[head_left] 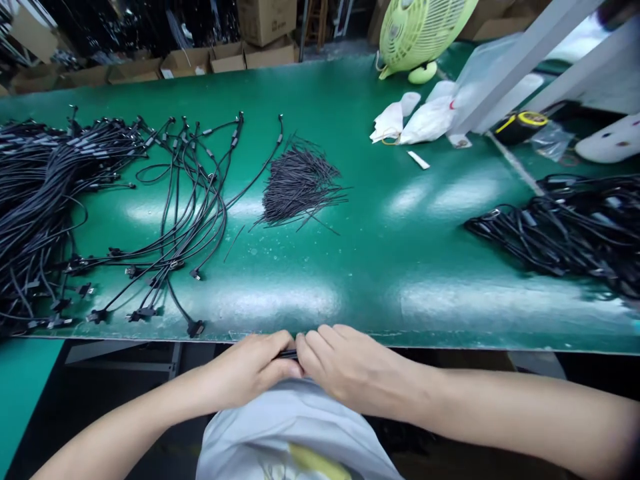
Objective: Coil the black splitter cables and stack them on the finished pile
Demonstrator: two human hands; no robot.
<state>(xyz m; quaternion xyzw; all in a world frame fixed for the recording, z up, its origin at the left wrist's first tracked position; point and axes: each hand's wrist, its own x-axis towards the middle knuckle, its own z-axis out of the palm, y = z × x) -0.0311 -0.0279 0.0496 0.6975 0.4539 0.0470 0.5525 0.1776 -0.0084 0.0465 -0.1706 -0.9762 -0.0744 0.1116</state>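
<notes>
Both hands meet at the near edge of the green table, close to my body. A short stretch of black cable shows between them, apparently folded; the rest is hidden by the fingers. My left hand pinches it between thumb and fingers. Curled over its other end, my right hand touches the left one. Beyond them lies a pile of short, thin black ties. To its left, loose black cables with plugs at their ends lie spread out.
A large heap of black cables covers the left end. Bundled cables lie at right. Farther back are a green fan, white crumpled bags, a tape measure and a metal post. Cardboard boxes line the far side.
</notes>
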